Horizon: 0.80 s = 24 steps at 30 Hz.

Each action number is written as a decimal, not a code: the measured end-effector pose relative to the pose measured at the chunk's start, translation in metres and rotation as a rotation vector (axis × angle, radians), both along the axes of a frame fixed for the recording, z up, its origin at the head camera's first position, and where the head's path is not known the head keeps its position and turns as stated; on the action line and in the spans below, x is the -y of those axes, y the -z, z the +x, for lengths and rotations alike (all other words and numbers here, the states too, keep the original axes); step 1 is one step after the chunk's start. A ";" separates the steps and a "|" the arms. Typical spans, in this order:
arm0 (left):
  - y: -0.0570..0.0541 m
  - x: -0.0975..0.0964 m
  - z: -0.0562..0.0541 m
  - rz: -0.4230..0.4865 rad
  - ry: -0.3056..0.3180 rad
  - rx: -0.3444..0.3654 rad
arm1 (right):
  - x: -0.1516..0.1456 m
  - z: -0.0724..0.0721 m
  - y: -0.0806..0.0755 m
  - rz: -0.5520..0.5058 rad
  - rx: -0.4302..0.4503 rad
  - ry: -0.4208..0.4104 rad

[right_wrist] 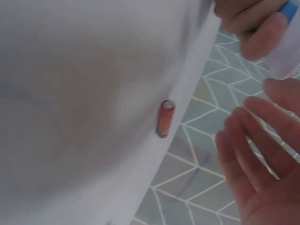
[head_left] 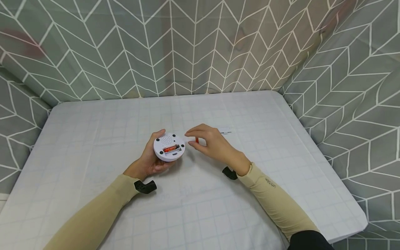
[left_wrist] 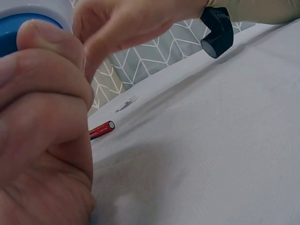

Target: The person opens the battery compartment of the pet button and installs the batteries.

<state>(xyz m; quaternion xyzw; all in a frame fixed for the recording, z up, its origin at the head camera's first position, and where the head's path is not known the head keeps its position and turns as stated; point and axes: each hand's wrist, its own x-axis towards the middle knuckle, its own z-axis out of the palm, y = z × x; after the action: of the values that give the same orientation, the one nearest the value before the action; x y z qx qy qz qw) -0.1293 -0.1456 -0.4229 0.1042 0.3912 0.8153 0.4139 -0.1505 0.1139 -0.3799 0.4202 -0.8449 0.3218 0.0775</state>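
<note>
My left hand [head_left: 149, 158] holds a round white device [head_left: 168, 139] tilted, its underside facing up. That underside has dark round feet, a patch of small holes and a battery slot with an orange-red battery [head_left: 171, 149] in it. A blue band shows on its side in the left wrist view. My right hand [head_left: 207, 140] hovers just right of the device, thumb and fingers spread apart with nothing between them. A second red battery [right_wrist: 165, 119] lies on the table beyond the right hand, seen through the gap between thumb and fingers in the head view.
A thin metal rod-like tool [head_left: 225, 132] lies on the table behind the right hand. The white cloth-covered table [head_left: 125, 118] reaches to a grey patterned curtain [head_left: 181, 48] at the back and sides. Each wrist wears a black camera mount [head_left: 145, 187].
</note>
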 end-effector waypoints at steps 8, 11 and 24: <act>-0.001 0.001 0.000 -0.018 0.006 -0.012 | -0.003 -0.006 0.009 0.248 0.014 0.050; -0.001 0.000 0.000 -0.032 -0.002 -0.006 | -0.004 -0.008 0.011 0.305 0.028 0.057; -0.002 0.000 0.000 -0.060 -0.022 0.003 | -0.005 -0.008 0.014 0.349 0.049 0.059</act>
<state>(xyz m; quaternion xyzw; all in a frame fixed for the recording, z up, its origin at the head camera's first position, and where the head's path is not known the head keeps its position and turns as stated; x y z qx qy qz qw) -0.1290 -0.1452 -0.4208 0.0862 0.4159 0.8080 0.4083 -0.1587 0.1194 -0.3937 0.3942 -0.9016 0.1777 -0.0076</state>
